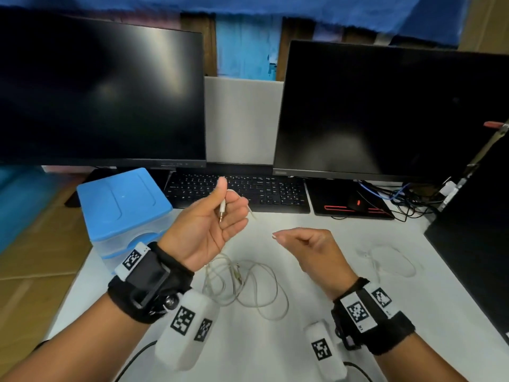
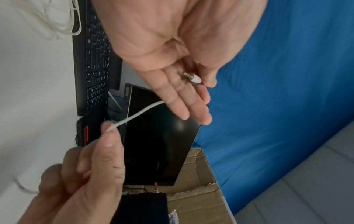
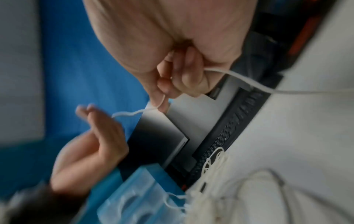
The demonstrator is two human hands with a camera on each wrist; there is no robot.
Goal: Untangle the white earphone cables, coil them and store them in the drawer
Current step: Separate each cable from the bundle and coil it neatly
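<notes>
My left hand [image 1: 217, 213] is raised palm up over the desk, and its thumb pins the jack plug [image 1: 222, 210] of a white earphone cable against the fingers. In the left wrist view the plug [image 2: 193, 78] lies under the thumb, and the cable [image 2: 134, 116] runs from behind the fingers to my right hand [image 2: 107, 133]. My right hand [image 1: 292, 238], fingers curled, pinches that cable [image 3: 153, 108] a short way along. The rest lies in a loose tangle [image 1: 242, 283] on the white desk below both hands. A second white earphone cable [image 1: 385, 260] lies to the right.
A small blue-topped plastic drawer unit [image 1: 124, 205] stands at the left edge of the desk [image 1: 316, 312], its drawer closed. Behind are a black keyboard [image 1: 264, 191], a mouse pad with a mouse [image 1: 352, 204] and two dark monitors [image 1: 385, 111]. A black case [image 1: 473, 216] stands on the right.
</notes>
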